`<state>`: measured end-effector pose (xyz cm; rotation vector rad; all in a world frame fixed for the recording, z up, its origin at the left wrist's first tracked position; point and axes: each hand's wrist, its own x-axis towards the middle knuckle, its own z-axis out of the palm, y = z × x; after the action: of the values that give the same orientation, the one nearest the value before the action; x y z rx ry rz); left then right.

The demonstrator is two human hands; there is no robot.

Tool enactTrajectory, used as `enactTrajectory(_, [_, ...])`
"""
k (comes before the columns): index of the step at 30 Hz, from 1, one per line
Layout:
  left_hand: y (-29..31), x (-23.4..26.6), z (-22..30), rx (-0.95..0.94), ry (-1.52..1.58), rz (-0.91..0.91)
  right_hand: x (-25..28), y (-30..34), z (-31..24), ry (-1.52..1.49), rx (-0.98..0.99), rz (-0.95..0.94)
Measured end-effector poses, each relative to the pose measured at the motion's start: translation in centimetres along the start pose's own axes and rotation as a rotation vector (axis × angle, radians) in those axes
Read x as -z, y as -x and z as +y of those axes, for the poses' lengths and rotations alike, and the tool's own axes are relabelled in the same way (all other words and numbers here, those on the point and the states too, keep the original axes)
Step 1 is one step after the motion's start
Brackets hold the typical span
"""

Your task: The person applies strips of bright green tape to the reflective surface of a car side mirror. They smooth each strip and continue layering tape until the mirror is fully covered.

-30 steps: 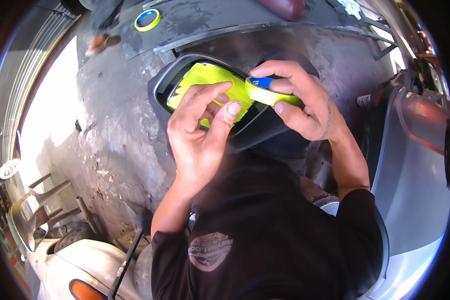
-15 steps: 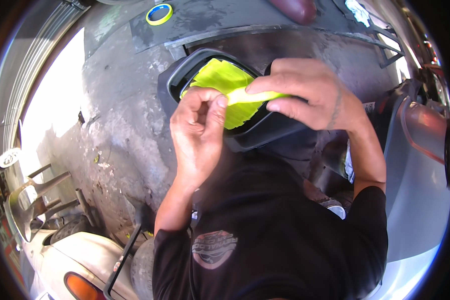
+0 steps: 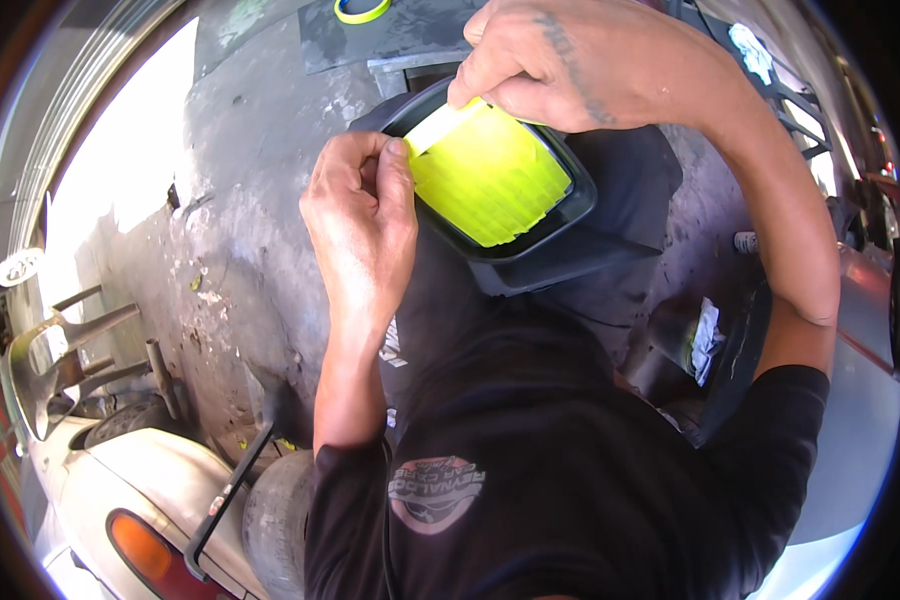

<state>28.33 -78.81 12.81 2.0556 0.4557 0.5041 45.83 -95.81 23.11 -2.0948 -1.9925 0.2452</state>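
Observation:
A black car side mirror (image 3: 558, 262) rests on my lap, its face covered by overlapping strips of yellow-green masking tape (image 3: 492, 185). A further strip of masking tape (image 3: 442, 127) is stretched across the far left edge of that face. My left hand (image 3: 360, 205) pinches its near left end between thumb and fingers, beside the mirror's rim. Over the far edge of the mirror, my right hand (image 3: 545, 70) is closed on the strip's other part, and a bit of yellow shows beneath this hand. Its fingertips are partly hidden.
A yellow-green tape roll (image 3: 372, 16) lies on a dark mat ahead. At lower left are a metal stand (image 3: 70, 345) and a pale vehicle body (image 3: 150, 480) with an orange lamp. A crumpled cloth (image 3: 705, 340) lies right of my lap, near a grey panel (image 3: 850, 440).
My right hand has moved farther away and left, my left hand slightly left. The strip now spans the mirror's far left edge. The mirror sits more to the right and appears turned in view.

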Motion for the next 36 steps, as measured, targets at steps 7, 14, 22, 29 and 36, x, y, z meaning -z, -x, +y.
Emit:
enactTrajectory(7, [-0.2,0.0,-0.7,-0.141,-0.119,0.012,1.8,-1.4,-1.6,-0.056,-0.049,-0.136])
enactTrajectory(14, [-0.5,-0.1,-0.6,-0.169,-0.180,-0.001,2.0,-2.8,-1.7,0.055,-0.188,-0.303])
enactTrajectory(22, [-0.8,-0.2,-0.6,-0.206,-0.265,-0.017,1.4,-2.5,-1.3,0.021,-0.152,-0.210])
enactTrajectory(29, [-0.9,-0.1,-0.8,-0.202,-0.233,-0.017,1.9,-3.3,-1.2,-0.010,-0.192,-0.307])
enactTrajectory(36, [-0.8,0.2,-0.5,-0.126,-0.139,-0.029,2.6,-2.9,-1.8,-0.020,-0.223,-0.319])
